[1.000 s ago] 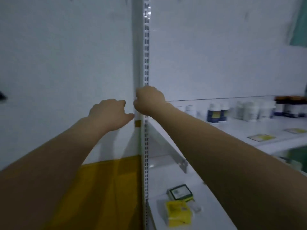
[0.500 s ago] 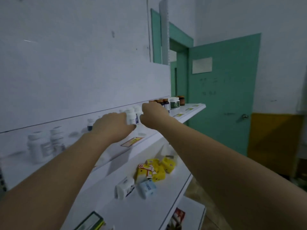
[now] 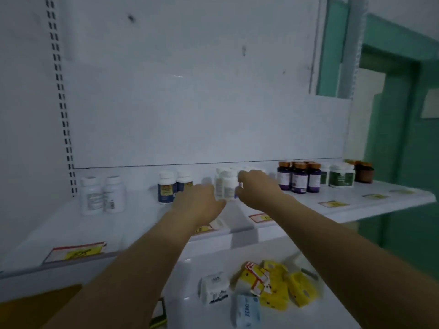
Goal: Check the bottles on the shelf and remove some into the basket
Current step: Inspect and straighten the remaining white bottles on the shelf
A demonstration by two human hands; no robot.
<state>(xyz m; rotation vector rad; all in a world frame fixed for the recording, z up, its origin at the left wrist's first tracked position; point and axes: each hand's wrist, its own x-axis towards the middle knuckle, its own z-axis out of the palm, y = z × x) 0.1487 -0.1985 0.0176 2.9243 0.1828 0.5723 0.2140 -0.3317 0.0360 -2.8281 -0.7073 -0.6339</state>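
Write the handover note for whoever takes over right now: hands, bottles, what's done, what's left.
Left hand: at the left side of the white bottles mid-shelf; blur hides the grip.
Right hand: curled at their right side; grip also unclear.
Bottles: all standing on the upper shelf, with blue-label bottles to the left and purple orange-capped bottles to the right.
Done: no bottle seen off the shelf; basket not in view.
Left: check bottles, move picks to the basket.

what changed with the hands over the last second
Both hands left the white slotted upright post and moved right along the shelf: left hand and right hand now flank the white plastic bottles; grip unclear. The orange-capped purple bottles stayed standing in place.
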